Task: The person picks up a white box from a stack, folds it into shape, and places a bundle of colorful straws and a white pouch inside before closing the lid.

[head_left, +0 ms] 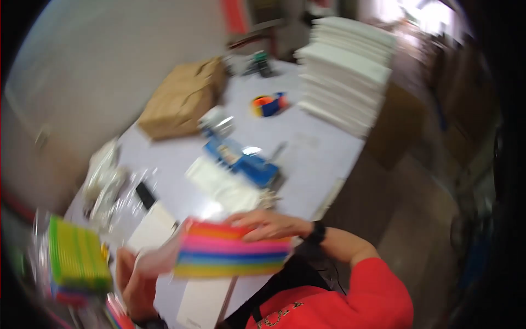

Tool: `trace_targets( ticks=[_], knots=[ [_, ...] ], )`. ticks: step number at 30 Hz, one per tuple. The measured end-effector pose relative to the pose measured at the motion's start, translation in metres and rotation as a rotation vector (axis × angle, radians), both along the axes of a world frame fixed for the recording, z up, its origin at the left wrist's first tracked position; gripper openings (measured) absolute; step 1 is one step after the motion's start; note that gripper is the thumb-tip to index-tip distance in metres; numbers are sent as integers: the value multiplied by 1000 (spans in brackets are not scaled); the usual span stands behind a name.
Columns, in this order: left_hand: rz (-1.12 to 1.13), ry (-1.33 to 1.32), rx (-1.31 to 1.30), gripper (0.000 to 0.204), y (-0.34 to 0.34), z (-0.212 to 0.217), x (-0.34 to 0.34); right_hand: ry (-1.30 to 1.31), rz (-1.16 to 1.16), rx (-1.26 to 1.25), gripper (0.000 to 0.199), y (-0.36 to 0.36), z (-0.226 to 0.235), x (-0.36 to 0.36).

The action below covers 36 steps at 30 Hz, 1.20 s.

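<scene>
A striped, block-shaped stack (233, 252) in red, orange, pink, blue and yellow layers is in front of me, blurred by motion. My right hand (269, 223), a dark watch on its wrist, is closed over the stack's top and far side. At the stack's left end is a pale, thin sheet or bag (160, 260). My left hand (134, 282) pinches its edge; whether it is paper or plastic I cannot tell. Below the stack a white flat box or board (200, 307) lies on the table. A yellow-green striped stack (79, 255) in clear wrapping stands left of my left hand.
The white table (307, 164) bears a blue tray or box (249, 166), white sheets (222, 183), a tape roll (268, 105), a brown paper parcel (181, 98) and clear plastic bags (107, 186). A tall white stack (348, 77) stands at the far right edge, near cardboard (397, 123).
</scene>
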<state>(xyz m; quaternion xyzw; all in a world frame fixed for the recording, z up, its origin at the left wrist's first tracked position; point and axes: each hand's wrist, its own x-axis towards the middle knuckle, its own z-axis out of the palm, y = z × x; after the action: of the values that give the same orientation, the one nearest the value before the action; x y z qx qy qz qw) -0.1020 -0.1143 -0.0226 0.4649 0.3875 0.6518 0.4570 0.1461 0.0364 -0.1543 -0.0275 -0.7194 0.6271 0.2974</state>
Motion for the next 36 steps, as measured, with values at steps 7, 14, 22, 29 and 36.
trace_targets(
  ticks=[7,14,22,29,36],
  knots=[
    [-53,418,46,30,-35,-21,-4,-116,-41,60,24,-40,-4,-7],
    [15,572,-197,32,-35,-22,12,-44,-117,167,34,-62,-10,-7],
    [-28,561,-258,29,-55,-24,13,-89,-173,211,36,-77,5,-15],
    [-45,616,-212,30,-56,-45,6,-120,-539,690,48,-83,6,-12],
    [25,520,-144,29,-46,-77,15,-123,-755,692,61,-94,14,-27]
  ],
)
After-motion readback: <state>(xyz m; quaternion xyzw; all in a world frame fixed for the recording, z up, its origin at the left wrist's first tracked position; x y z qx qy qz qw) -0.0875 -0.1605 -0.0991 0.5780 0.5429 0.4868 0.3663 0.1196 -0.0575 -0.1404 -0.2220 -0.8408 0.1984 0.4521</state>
